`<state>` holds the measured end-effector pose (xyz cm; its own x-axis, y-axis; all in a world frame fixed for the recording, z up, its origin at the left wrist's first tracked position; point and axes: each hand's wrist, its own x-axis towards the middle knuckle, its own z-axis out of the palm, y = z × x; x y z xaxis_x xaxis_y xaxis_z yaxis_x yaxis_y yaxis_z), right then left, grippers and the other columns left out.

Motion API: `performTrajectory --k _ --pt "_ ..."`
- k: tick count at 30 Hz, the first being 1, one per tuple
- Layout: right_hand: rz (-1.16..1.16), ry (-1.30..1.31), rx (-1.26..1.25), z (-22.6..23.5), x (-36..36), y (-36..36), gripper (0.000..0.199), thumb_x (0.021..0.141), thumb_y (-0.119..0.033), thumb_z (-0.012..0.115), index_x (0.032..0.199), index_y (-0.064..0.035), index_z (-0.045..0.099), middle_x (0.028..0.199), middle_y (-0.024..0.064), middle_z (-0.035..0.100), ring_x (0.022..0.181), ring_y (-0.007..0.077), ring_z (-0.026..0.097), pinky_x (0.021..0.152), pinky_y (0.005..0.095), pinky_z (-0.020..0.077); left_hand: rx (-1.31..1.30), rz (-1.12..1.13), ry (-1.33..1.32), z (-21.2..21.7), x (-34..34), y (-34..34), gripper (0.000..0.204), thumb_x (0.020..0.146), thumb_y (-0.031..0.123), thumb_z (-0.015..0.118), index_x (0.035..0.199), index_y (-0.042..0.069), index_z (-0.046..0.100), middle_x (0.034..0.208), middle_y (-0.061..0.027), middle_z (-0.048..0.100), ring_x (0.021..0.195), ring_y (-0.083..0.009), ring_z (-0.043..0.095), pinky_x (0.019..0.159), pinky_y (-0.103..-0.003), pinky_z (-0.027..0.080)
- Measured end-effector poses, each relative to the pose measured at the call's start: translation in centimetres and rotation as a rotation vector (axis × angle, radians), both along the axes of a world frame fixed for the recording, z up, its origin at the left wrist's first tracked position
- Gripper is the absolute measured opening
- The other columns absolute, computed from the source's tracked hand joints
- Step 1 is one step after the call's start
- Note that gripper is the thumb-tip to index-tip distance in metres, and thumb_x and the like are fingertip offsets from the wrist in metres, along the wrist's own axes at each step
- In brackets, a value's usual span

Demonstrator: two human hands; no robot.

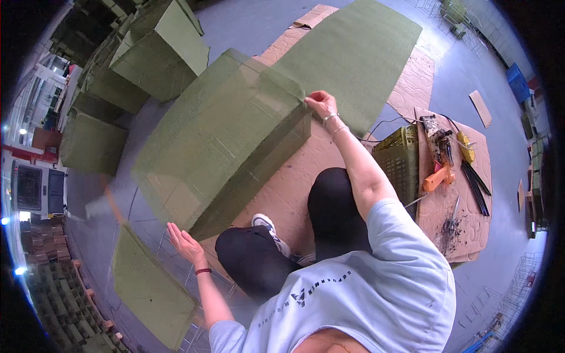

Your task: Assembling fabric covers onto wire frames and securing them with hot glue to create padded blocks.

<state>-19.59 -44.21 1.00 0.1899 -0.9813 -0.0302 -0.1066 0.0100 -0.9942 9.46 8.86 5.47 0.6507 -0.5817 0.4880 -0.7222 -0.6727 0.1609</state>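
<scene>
A big block covered in olive-green fabric point(218, 135) lies tilted on cardboard point(294, 188) in front of my knees. My right hand point(321, 103) is at the block's far right corner, with its fingers pinching the edge of the green fabric there. My left hand point(185, 243) is open, fingers spread and palm flat, against the block's near lower corner. I am crouched, with black trousers and a white shoe point(268, 228) below the block.
A loose green fabric sheet point(359, 53) lies behind the block. More green-covered blocks point(159, 50) stand at the upper left. Another green sheet point(147, 288) rests on a wire grid at the lower left. At the right, a green crate point(397, 159) and a cardboard piece point(432, 215) carry an orange glue gun point(438, 176), black sticks point(475, 188) and scissors point(452, 219).
</scene>
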Motion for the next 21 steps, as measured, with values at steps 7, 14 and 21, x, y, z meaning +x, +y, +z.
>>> performTrajectory --k 7,14,21 --pt "-0.061 0.539 -0.291 4.9 3.0 2.6 0.032 0.082 -0.036 0.067 0.08 -0.0047 0.074 0.082 0.0177 0.07 0.075 0.0319 0.069 0.073 0.0411 0.0538 -0.125 0.231 0.159 0.6 -1.0 -0.6 0.054 0.103 0.027 0.045 0.14 -0.011 0.039 0.147 -0.0271 0.039 0.136 -0.0386 0.039 0.114 -0.044 0.03" --pt "-0.068 0.629 -0.266 3.4 5.6 3.0 0.037 0.089 -0.037 0.06 0.084 -0.0028 0.072 0.085 0.0231 0.067 0.082 0.0388 0.066 0.078 0.0456 0.0506 -0.354 0.418 0.298 -0.9 3.1 -2.1 0.046 0.1 0.032 0.051 0.11 -0.012 0.061 0.102 -0.0297 0.065 0.091 -0.0413 0.061 0.081 -0.047 0.045" --pt "-0.086 0.514 -0.202 1.5 5.1 0.8 0.043 0.092 -0.041 0.057 0.09 0.0 0.07 0.078 0.0216 0.067 0.073 0.0323 0.064 0.071 0.0428 0.0474 -0.655 0.298 0.425 -0.2 7.9 -3.0 0.042 0.097 0.028 0.056 0.081 -0.01 0.058 0.065 -0.0163 0.057 0.061 -0.0219 0.043 0.059 -0.041 0.038"
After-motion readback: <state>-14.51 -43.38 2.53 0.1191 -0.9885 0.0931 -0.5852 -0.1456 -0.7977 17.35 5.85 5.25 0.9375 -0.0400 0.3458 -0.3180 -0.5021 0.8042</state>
